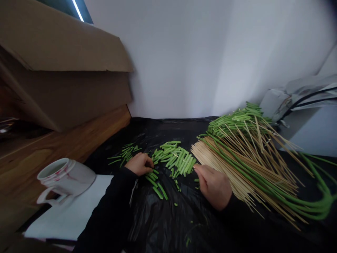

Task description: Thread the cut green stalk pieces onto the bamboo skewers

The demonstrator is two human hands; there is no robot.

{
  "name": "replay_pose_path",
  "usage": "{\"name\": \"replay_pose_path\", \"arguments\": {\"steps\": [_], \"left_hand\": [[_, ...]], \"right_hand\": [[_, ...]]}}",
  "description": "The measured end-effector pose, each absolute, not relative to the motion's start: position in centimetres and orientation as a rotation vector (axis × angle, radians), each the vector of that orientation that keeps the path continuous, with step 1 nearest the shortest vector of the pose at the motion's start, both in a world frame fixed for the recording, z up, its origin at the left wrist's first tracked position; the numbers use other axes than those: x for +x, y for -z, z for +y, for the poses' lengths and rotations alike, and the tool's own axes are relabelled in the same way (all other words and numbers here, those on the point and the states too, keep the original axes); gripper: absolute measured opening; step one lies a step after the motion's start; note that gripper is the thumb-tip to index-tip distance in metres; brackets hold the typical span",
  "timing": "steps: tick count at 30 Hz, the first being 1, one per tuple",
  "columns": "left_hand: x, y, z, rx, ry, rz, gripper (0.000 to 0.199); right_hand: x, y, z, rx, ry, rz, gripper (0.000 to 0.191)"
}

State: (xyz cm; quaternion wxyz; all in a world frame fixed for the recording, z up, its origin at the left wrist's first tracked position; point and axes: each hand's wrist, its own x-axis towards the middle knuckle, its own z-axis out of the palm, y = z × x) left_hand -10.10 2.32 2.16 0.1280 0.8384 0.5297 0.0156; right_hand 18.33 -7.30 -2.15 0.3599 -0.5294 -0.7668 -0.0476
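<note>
Short cut pieces of garlic scape (164, 153) lie heaped in the middle of a black plastic sheet (158, 225). In a row at the heap's right side, several pieces sit side by side on a thin bamboo skewer (185, 162). My right hand (214, 186) pinches that skewer's near end between thumb and fingertips. On the left, my left hand (139, 164) is closed with curled fingers at the edge of the heap, and what is between its fingertips is hidden. Longer loose pieces (158, 189) lie just below it, and thinner ones (127, 153) spread behind it.
Bare bamboo skewers (223, 168) lie at right, with long uncut garlic scapes (263, 182) across them. Behind is a pile of filled skewers (237, 119). A white mug (71, 175) stands at left on white paper (71, 214), near a cardboard box (79, 91). A wall (179, 63) rises behind.
</note>
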Motion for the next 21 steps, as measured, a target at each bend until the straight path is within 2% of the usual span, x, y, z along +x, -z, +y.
{"name": "replay_pose_path", "arguments": {"steps": [9,13,18,21], "left_hand": [[-8.9,-1.5,2.0,2.511,-0.220,1.434,0.010],[-8.3,-2.4,1.7,2.448,-0.492,1.398,0.014],[-6.6,-2.5,1.3,1.932,-0.989,1.342,0.025],[-5.3,-1.6,1.1,1.413,-1.091,1.141,0.034]], "right_hand": [[18.3,2.0,-7.4,-1.359,0.132,-1.977,0.027],[18.3,2.0,-7.3,-1.354,0.153,-1.969,0.027],[18.2,1.9,-7.4,-1.340,0.135,-1.963,0.026],[18.2,1.8,-7.5,-1.335,0.120,-1.960,0.025]]}}
